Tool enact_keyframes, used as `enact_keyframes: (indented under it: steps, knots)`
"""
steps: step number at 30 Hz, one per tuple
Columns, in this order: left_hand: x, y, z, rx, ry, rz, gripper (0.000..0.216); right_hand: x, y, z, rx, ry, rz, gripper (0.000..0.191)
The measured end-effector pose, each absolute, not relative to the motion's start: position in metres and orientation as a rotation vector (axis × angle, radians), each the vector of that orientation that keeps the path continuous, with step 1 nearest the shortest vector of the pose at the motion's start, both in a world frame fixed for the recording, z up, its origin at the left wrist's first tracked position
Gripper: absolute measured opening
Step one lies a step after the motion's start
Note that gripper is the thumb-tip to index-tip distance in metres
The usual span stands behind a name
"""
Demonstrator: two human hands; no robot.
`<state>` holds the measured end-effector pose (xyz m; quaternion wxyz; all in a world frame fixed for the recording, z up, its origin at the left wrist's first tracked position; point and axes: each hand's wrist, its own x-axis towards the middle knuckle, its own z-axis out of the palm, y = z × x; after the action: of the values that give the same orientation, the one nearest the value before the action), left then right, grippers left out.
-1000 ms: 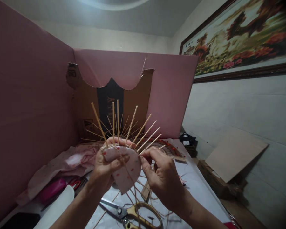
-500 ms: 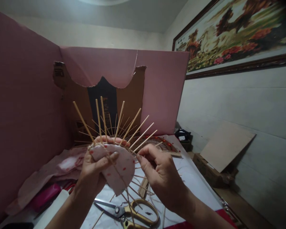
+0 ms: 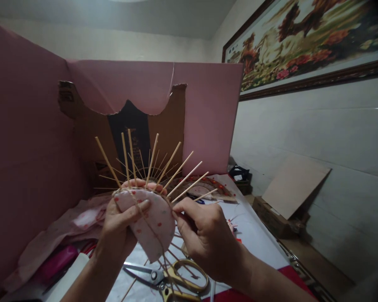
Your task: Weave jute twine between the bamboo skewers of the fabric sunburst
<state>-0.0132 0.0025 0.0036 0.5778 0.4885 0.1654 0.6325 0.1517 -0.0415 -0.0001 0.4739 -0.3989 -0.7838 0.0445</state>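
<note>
Bare hands work above a white-covered table (image 3: pixel 248 228): the left hand (image 3: pixel 121 222) grips a white, red-spotted, round-edged, cloth-faced piece (image 3: pixel 154 230), thumb across its front and fingers behind its upper rim, at seven o'clock from the centre of the view. At the piece's three o'clock edge, the right hand (image 3: pixel 204 235) presses thumb and forefinger together; what lies between the tips cannot be told. Pale, straight wooden sticks (image 3: pixel 151 160) fan from the rim between eleven and two o'clock, while a thin brown strand (image 3: pixel 151 230) crosses the spotted face. At six o'clock, gold-handled metal scissors (image 3: pixel 154 275) lie with blades parted. A magenta pouch (image 3: pixel 61 260) sits at eight o'clock; a jagged-topped brown cardboard sheet (image 3: pixel 168 126) stands at twelve, before a pink panel (image 3: pixel 212 117).
</note>
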Motion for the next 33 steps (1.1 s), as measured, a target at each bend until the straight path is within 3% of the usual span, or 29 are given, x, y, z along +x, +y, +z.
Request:
enact_keyframes:
  steps: [20, 33]
  knots:
    - [-0.023, 0.005, 0.009, 1.026, 0.367, 1.462, 0.027, 0.179, -0.06, 0.013, -1.054, -1.916, 0.051, 0.015]
    - [-0.028, 0.007, 0.004, 1.034, 0.284, 1.308, 0.033, 0.215, -0.081, 0.032, -1.053, -1.871, -0.004, 0.004]
